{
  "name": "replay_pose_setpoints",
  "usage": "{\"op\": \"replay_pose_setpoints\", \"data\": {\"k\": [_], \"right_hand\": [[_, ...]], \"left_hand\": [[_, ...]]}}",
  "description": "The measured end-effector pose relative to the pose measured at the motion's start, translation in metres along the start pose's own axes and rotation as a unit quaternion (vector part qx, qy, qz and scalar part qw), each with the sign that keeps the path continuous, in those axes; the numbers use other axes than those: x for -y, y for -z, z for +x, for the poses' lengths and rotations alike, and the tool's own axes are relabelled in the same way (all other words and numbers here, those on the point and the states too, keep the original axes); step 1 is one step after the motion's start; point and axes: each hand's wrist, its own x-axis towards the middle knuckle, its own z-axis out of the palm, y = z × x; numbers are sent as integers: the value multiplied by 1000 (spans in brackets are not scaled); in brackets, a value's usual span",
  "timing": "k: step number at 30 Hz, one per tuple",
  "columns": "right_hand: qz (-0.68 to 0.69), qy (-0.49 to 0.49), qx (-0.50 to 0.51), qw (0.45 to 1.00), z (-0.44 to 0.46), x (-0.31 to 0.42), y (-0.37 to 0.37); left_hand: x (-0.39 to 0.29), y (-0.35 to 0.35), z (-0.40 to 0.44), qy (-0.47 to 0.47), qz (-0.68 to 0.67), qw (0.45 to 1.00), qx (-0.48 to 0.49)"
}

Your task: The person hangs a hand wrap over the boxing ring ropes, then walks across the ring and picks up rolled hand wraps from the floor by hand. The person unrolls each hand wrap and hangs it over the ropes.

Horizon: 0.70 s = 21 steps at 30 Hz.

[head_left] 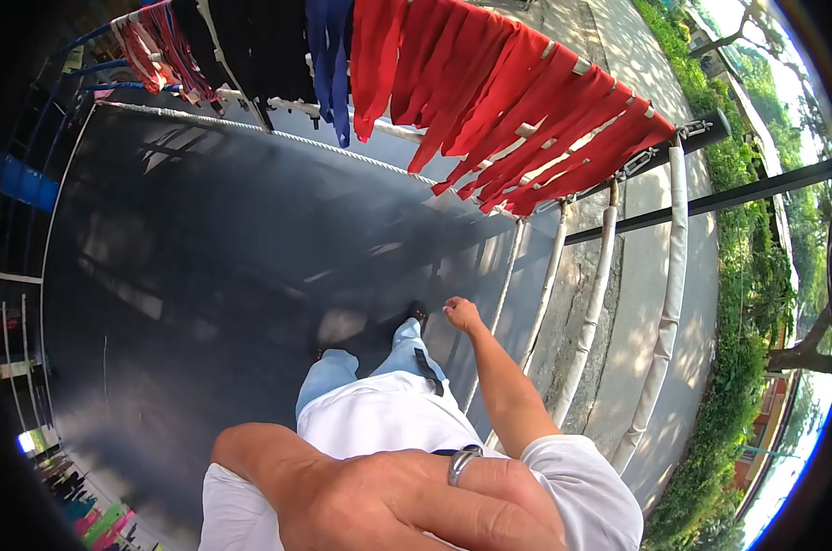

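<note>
My left hand (388,496) is large in the foreground, across the chest of my white shirt (379,418). Its fingers stretch to the right, a silver ring (463,464) on one of them; the lower fingers are cut off by the frame. A dark edge shows just behind the ring. My right hand (463,313) hangs out ahead at the end of a bent arm, fingers curled in with nothing visible in them. Nearest to it are the padded white ropes (549,275) and my shoe (418,311). A black strap (428,372) hangs at my waist over light blue jeans.
I stand on the dark floor (205,239) of a roped ring. Long red cloth strips (489,92) hang over the ropes ahead, beside blue strips (331,64) and black ones. A dark corner post (705,133) holds the rope chains. Beyond lie paving and a green hedge (751,303).
</note>
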Motion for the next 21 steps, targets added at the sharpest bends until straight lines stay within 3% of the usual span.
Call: {"op": "replay_pose_setpoints", "data": {"k": [4,7,11,13,16,19,21], "right_hand": [[-18,40,36,998,-29,52,-73],[11,18,68,997,-34,65,-132],[-78,20,154,985,-31,92,-179],[-227,134,207,942,-14,110,-184],[-350,257,203,878,19,139,-202],[-89,-8,217,972,-1,250,-195],[-90,34,218,971,9,306,-209]], "left_hand": [[-90,-6,-32,32,-110,993,-14],[-166,-9,-43,59,-86,995,-2],[-266,-9,-56,3,54,999,-2],[-291,-9,-65,-49,78,995,-27],[-332,3,-74,-117,121,985,-24],[-383,33,-73,-176,168,969,36],[-426,74,-61,-216,178,947,156]]}}
